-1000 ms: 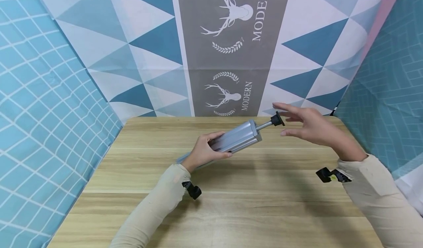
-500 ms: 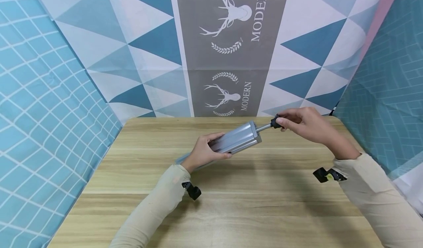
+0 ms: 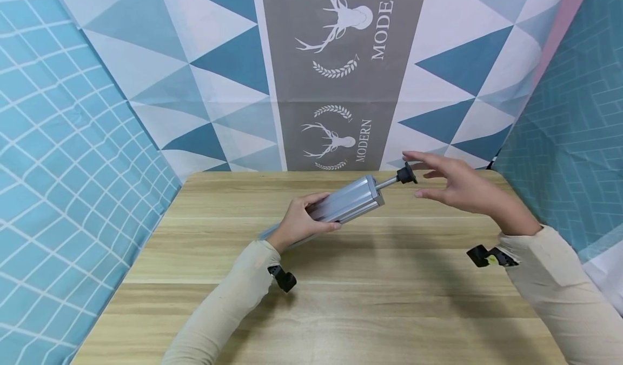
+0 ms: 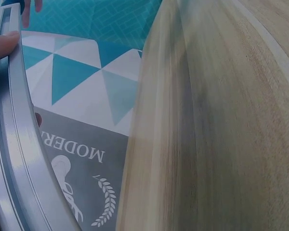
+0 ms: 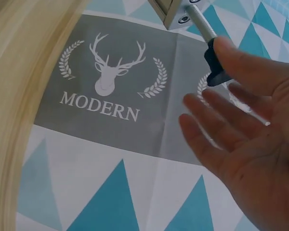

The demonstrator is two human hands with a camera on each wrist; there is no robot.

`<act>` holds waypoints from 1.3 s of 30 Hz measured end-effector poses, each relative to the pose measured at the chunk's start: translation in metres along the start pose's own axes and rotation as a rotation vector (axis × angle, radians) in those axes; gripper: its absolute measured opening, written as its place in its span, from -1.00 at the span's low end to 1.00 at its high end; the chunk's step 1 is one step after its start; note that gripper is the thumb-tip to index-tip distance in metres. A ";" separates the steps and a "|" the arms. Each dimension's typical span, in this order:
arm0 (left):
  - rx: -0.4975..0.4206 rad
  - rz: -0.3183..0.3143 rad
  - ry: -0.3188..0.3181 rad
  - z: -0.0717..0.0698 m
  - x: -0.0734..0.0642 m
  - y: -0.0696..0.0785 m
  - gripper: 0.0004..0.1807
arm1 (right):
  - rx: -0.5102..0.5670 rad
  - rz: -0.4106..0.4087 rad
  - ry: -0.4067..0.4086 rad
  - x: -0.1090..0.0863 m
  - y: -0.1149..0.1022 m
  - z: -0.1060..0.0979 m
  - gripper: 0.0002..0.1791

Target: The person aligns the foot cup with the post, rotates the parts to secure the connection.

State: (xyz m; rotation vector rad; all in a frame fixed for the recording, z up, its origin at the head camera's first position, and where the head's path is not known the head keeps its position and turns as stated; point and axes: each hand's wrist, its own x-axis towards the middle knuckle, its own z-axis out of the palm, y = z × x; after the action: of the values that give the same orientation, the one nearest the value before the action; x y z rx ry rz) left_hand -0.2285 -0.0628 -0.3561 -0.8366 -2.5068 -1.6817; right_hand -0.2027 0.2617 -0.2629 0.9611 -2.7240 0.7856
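A silver aluminium profile (image 3: 348, 199) slants up to the right above the table; in the left wrist view its grooved side (image 4: 26, 159) runs down the left edge. My left hand (image 3: 302, 221) grips it around the middle, thumb along the near side. From its upper end sticks a threaded rod (image 5: 202, 24) carrying a black levelling foot (image 3: 405, 174). Close to that foot, my right hand (image 3: 452, 184) has its fingers spread and relaxed, pinching nothing. The right wrist view shows the thumb beside the black foot (image 5: 214, 65) and the other fingers apart.
Under both arms lies a wooden table (image 3: 370, 300). A patterned cloth (image 3: 336, 73) hangs behind its far edge, with blue tiled sheets at the left (image 3: 63, 138) and right. A small black camera (image 3: 282, 278) is strapped to each wrist.
Half a second ago my right fingers pinched the black levelling foot; now they have spread off it and the hand has drawn slightly right. The left hand and profile stay nearly still.
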 end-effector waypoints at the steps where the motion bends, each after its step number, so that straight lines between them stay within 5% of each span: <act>1: -0.001 0.004 -0.003 0.000 0.000 0.000 -0.30 | -0.011 -0.028 0.010 0.001 0.001 0.000 -0.18; 6: -0.012 0.010 -0.015 0.000 0.001 -0.003 -0.30 | -0.061 -0.074 0.061 0.003 0.003 0.003 -0.35; 10: -0.021 0.008 -0.018 0.000 0.001 -0.003 -0.29 | -0.033 0.072 0.078 0.005 0.001 0.006 -0.68; 15: -0.014 0.003 -0.023 0.000 0.000 -0.001 -0.29 | 0.002 0.225 0.085 0.008 -0.002 0.009 -0.62; 19: -0.021 0.010 0.000 0.004 0.006 -0.022 -0.28 | 0.004 0.233 0.071 0.006 -0.003 0.007 -0.59; 22: -0.028 0.023 0.016 0.007 0.010 -0.040 -0.27 | 0.011 0.204 0.052 0.003 -0.002 0.006 -0.49; 27: -0.019 0.034 0.021 0.007 0.010 -0.042 -0.28 | -0.016 0.058 0.070 0.003 0.003 0.005 -0.29; 32: -0.012 0.042 0.022 0.007 0.010 -0.043 -0.28 | -0.046 -0.037 0.113 0.005 0.003 0.006 -0.35; 36: -0.024 0.054 0.020 0.007 0.011 -0.042 -0.29 | -0.024 0.068 0.099 0.006 -0.002 0.007 -0.61; 39: -0.029 0.061 0.013 0.007 0.011 -0.042 -0.29 | -0.006 0.187 0.087 0.008 -0.006 0.008 -0.63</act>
State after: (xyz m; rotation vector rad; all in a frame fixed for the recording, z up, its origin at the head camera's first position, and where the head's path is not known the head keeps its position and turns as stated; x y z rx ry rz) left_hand -0.2538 -0.0638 -0.3924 -0.8915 -2.4276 -1.7034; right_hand -0.2049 0.2496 -0.2650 0.6612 -2.7668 0.8283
